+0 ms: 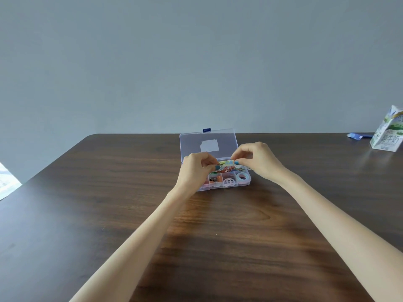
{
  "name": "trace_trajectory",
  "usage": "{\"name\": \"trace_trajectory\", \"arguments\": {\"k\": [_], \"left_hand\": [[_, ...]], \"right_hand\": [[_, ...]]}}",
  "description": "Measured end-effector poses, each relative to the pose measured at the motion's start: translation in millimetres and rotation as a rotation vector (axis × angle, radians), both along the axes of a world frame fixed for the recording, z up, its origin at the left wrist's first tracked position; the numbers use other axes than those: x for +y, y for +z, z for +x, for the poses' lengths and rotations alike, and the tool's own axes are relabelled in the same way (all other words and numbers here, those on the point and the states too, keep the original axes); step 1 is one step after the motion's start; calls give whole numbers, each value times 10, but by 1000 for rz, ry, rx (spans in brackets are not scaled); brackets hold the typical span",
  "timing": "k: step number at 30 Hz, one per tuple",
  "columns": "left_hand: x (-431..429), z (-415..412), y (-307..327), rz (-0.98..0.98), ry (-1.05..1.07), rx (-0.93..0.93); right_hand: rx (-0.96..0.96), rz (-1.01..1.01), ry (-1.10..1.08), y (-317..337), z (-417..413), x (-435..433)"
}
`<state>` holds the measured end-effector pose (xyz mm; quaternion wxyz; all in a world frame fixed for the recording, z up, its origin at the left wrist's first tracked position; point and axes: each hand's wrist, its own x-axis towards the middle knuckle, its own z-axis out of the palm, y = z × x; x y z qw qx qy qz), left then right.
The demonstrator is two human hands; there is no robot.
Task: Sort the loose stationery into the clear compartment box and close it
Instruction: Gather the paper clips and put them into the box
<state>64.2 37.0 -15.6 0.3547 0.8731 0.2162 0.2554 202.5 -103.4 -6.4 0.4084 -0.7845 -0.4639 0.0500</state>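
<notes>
Dark wooden table (109,214), grey wall behind. Our left hand (194,168) and right hand (259,160) each pinch one end of a small colourful strip (225,163) above the open clear compartment box (226,186), mid-table. We judge we're placing it: next lower it into a back compartment, then shut the lid (189,144).

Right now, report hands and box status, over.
Hands busy: left hand and right hand each pinch an end of a coloured strip over the clear box. Box lid open, tilted back. Far right, milk carton, out of the way.
</notes>
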Motion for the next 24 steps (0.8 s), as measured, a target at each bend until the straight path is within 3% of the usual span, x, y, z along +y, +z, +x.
{"name": "trace_trajectory", "arguments": {"k": [14, 20, 24], "left_hand": [[-14, 84, -79, 232, 30, 92], [28, 55, -45, 267, 32, 69], [117, 19, -9, 199, 48, -51]], "right_hand": [[-257, -192, 10, -38, 13, -146], [-200, -149, 5, 6, -21, -147], [-120, -45, -19, 7, 9, -77]]}}
